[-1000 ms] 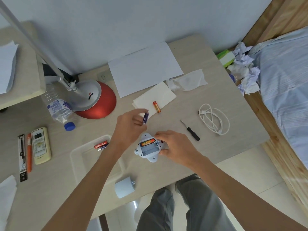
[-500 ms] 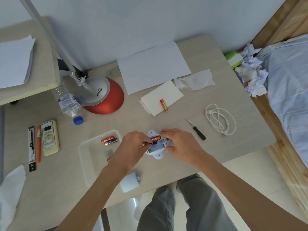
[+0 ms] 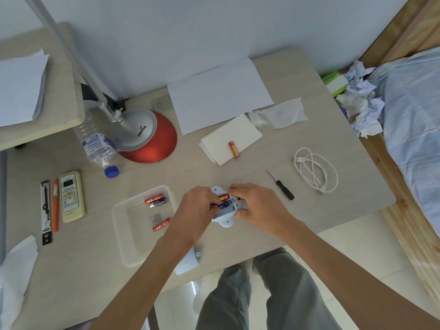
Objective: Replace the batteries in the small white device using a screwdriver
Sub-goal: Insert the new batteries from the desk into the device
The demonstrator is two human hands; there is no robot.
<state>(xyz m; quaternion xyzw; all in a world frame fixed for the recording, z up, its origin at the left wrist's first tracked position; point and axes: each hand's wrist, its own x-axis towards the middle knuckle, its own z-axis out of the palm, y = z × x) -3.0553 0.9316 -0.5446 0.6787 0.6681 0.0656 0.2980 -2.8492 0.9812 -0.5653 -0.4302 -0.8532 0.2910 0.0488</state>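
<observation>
The left hand (image 3: 196, 207) pinches a purple battery (image 3: 222, 205) in the open white device (image 3: 223, 213). The right hand (image 3: 258, 206) grips the device's side on the tabletop (image 3: 238, 239). The screwdriver (image 3: 282, 185) lies near, to the right.

Table (image 3: 190, 172) is carrying device (image 3: 226, 223) at the grip; screwdriver (image 3: 284, 190) lying just right of it, tray (image 3: 140, 239) just left, lamp (image 3: 152, 139) and paper (image 3: 219, 94) sitting beyond.
</observation>
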